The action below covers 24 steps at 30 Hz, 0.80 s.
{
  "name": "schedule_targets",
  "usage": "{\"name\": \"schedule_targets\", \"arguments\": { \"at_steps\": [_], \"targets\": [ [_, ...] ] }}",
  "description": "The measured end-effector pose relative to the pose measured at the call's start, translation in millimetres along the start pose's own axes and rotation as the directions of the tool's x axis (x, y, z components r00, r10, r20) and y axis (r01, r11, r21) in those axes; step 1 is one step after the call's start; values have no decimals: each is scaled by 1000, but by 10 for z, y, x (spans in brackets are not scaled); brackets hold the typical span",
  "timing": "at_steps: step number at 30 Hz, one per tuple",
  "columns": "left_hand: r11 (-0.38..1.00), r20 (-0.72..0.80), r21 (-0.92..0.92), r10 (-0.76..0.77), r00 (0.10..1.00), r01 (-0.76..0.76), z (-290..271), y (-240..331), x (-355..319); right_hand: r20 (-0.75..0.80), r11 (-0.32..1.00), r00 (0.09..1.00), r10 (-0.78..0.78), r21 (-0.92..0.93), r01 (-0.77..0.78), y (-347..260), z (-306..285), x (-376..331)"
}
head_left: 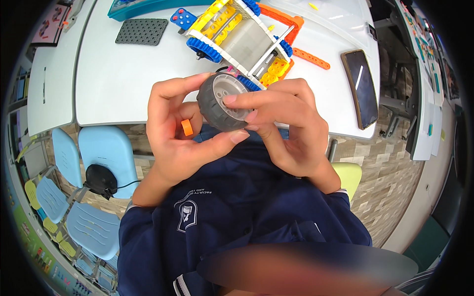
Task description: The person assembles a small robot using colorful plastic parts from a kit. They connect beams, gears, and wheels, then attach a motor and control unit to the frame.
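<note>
A toy wheel [216, 105] with a black treaded tyre and a grey hub is held up in front of my chest, close to the table's near edge. My left hand [173, 123] grips its tyre between thumb and fingers. A small orange piece [186, 127] sits against the curled fingers of that same hand. Thumb and fingers of my right hand [291, 123] press on the hub and the rim from the right; whether they pinch a small part there is hidden. Just beyond lies a toy vehicle frame [247, 42] of white, yellow and blue plastic parts with blue gear wheels.
On the white table [108, 84] lie a dark grey perforated plate [141, 32], an orange perforated strip [311, 58] and a phone [359, 89]. A teal tray [148, 9] stands at the far edge. Light blue chairs [106, 153] are at the left, one bearing a black object [100, 180].
</note>
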<state>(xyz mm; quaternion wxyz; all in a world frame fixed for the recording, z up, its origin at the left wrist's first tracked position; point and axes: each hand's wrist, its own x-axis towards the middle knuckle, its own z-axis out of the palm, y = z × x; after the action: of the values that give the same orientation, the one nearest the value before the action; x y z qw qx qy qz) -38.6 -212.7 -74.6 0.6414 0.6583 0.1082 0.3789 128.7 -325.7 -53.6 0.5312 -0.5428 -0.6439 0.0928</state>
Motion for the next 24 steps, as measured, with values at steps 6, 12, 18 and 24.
{"name": "schedule_targets", "arguments": {
  "at_steps": [6,12,18,24],
  "targets": [
    [999,-24,43,-18,1000,19,28,-15,5,-15,1000,1000,23,16,-23,24,14,-35],
    [994,-33,106,-30,999,34,29,-15,-12,-9,1000,1000,7,25,-7,52,15,-61],
    [992,-35,120,-37,999,41,28,-17,-13,-9,999,1000,-3,39,3,76,21,-80],
    [994,-20,107,-33,999,35,44,-24,1,-29,999,1000,-5,54,6,95,29,-90]
  ]
}}
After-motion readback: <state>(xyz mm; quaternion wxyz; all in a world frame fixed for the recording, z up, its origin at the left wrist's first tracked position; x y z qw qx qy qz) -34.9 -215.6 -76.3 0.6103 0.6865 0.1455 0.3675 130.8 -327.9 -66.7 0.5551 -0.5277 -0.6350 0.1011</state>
